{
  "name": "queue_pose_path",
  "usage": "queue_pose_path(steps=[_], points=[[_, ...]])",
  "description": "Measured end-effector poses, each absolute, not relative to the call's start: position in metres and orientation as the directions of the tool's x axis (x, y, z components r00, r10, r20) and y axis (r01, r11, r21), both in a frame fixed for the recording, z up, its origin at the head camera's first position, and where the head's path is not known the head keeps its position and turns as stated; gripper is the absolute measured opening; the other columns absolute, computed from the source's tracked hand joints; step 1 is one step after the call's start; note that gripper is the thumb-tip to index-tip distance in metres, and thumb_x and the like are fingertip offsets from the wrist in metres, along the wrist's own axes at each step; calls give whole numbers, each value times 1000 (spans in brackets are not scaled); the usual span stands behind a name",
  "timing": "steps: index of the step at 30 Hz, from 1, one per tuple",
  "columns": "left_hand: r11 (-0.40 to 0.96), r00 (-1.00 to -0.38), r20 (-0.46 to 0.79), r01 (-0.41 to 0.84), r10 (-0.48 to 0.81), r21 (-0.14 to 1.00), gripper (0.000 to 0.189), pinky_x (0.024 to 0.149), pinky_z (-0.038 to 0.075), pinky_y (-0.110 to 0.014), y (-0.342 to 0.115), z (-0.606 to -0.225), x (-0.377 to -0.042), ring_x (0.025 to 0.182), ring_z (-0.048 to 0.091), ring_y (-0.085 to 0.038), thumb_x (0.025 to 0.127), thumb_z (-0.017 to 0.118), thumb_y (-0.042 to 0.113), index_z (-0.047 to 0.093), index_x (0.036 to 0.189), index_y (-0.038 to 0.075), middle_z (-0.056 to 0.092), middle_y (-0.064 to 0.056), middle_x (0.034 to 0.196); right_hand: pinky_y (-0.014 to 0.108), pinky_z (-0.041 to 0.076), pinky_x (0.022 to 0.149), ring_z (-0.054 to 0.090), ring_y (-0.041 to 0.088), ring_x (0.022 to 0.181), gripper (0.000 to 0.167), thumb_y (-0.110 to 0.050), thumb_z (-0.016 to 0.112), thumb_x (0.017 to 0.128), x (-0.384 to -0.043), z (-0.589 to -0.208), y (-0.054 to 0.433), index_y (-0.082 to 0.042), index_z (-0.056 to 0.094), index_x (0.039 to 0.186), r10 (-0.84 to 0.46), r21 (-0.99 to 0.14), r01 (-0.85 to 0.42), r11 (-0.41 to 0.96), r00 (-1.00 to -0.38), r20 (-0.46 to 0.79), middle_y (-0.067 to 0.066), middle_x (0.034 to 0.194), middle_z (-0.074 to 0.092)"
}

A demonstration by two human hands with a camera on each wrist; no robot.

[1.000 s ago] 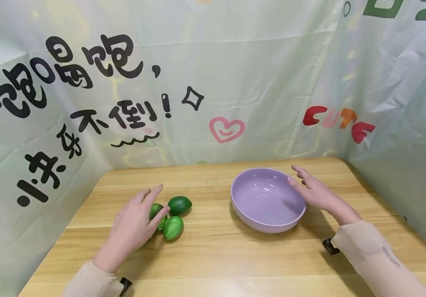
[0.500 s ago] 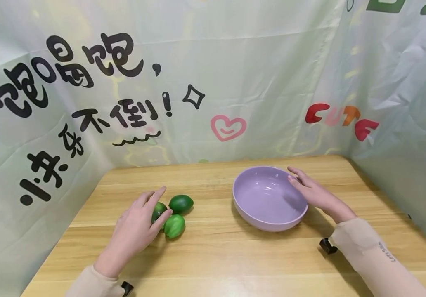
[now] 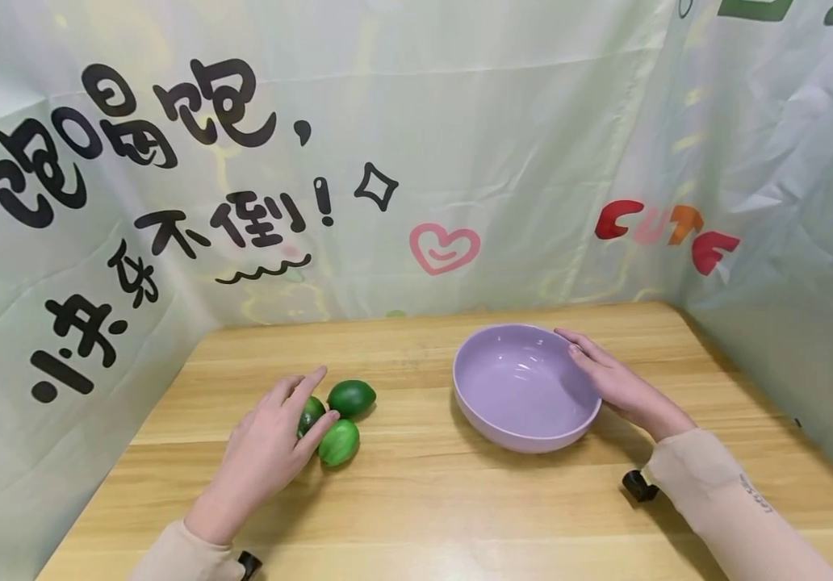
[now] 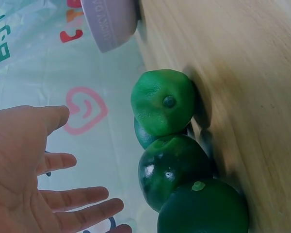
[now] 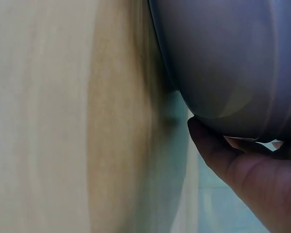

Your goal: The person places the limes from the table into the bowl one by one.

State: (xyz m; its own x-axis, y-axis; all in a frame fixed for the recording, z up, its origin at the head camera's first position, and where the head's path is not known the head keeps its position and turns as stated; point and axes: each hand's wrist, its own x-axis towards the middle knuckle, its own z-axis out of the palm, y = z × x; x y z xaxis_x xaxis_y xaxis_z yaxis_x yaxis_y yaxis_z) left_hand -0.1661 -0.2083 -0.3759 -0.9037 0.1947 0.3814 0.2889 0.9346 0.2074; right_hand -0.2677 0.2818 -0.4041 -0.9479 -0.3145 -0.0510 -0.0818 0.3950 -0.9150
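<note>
My left hand (image 3: 264, 440) hovers over a group of green limes, fingers spread, holding nothing. A light green lime (image 3: 339, 444) lies by the thumb, a dark green one (image 3: 352, 398) lies just behind it, and another (image 3: 311, 417) is partly covered by the hand. In the left wrist view, the lighter lime (image 4: 160, 99) and the dark ones (image 4: 174, 165) sit close together beyond the spread fingers. My right hand (image 3: 627, 391) rests against the right side of a purple bowl (image 3: 514, 440), its fingers along the outer wall, as the right wrist view also shows.
The wooden table (image 3: 416, 516) carries the bowl at right of centre and the limes at left. A pale printed cloth (image 3: 489, 153) with lettering and a pink heart hangs around the back and sides. Small black devices (image 3: 638, 486) sit at both wrists.
The right hand has come in from just beside the bowl to lie against its side. The left hand has edged slightly right over the limes; the limes and bowl stay in place.
</note>
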Motion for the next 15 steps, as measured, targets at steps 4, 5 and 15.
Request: queue_pose_path(steps=[4,5,15], points=[[934,-908,374,283,188,217,65,82,60,-65,-209,-377,-166,117,70,-44,105,67,49,48,162,25,62,-20,146,62,36,121,28,54,155,63,-38,29,119,-266,-403,282,-9,12,173,-312,-920,-72,385,-948,-56,29,177,8],[934,-909,373,281,186,219,65,82,60,-65,-209,-377,-166,117,70,-44,105,68,49,48,162,25,62,-20,146,61,36,121,28,54,155,64,-39,30,119,-266,-403,282,-9,12,173,-311,-918,-69,390,-948,-61,29,177,8],[933,-909,365,291,201,211,66,81,61,-63,-209,-378,-167,116,70,-44,104,68,50,47,162,25,62,-21,146,27,47,108,27,53,156,65,-39,33,118,-255,-405,285,-8,14,172,-319,-921,-80,381,-947,-49,29,177,10]])
